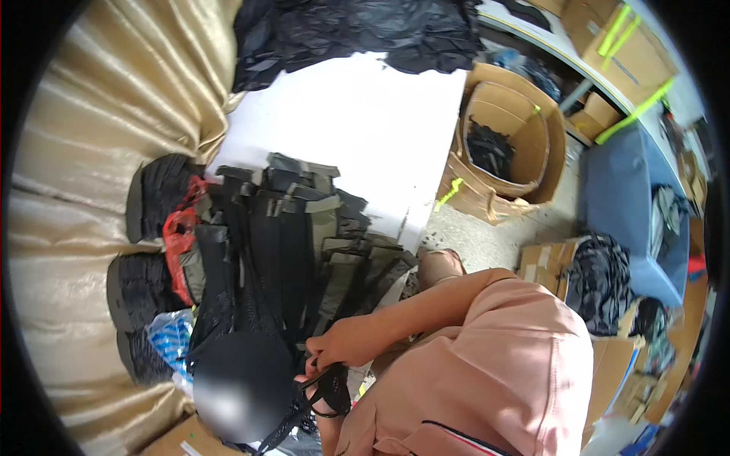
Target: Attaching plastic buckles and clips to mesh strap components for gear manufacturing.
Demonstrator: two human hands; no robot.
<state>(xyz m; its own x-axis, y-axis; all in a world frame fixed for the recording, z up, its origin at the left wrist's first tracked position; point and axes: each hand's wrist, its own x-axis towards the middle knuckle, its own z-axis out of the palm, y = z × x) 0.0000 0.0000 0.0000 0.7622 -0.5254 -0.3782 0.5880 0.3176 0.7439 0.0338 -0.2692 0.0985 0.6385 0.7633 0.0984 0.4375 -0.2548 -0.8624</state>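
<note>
A white, flat-topped table [342,114] lay bare across its middle. Near the table's close end, the right hand [346,342] had its fingers curled tight on a black fabric strap piece with a mesh part [332,389]. The left hand [312,386] was just below the right one, largely hidden by that piece, so whether it gripped or only touched it could not be told; a thin dark band [325,414] circled its wrist. The strap piece hung between the hands, close by the near end of the pile on the table, with one tail running toward the lower edge of the view. Beside it sat a dark, rounded, blurred form [243,380] whose kind could not be told.

Over the near part of the table spread a pile of long black and olive fabric straps [293,235]. Along the table's left side were thick black folded bundles [144,285], a crumpled red plastic bag [179,243] and a blue-and-white striped plastic packet [171,338], with a shiny gold curtain [137,91] behind them. Crinkled black sheeting [350,34] covered the table's far end. To the table's right stood an open brown cardboard box [559,182] with black pieces [487,148] inside, and farther right a blue bin [612,182].
</note>
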